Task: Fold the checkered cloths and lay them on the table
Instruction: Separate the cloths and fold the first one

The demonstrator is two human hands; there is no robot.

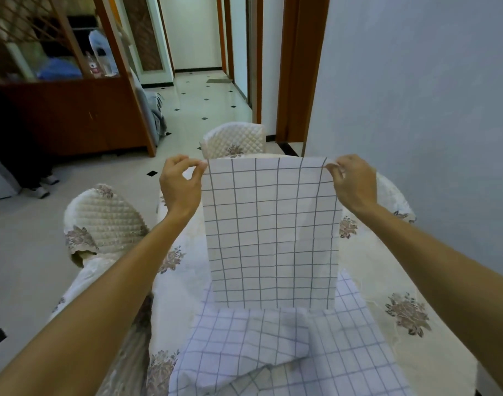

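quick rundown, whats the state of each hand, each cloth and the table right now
left hand: pinches the top left corner of the held checkered cloth
right hand: pinches its top right corner
held checkered cloth: lifted, spread flat, hanging down with creases showing
rumpled checkered cloth: lying unfolded and bunched on the table
table: draped in a cream floral cover

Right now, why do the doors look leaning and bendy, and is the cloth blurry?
Head view: the wide-angle lens tilts the door frames toward the picture's edges; the held checkered cloth is sharp, its grid lines crisp; the light is soft and even, with some glare on the floor tiles.
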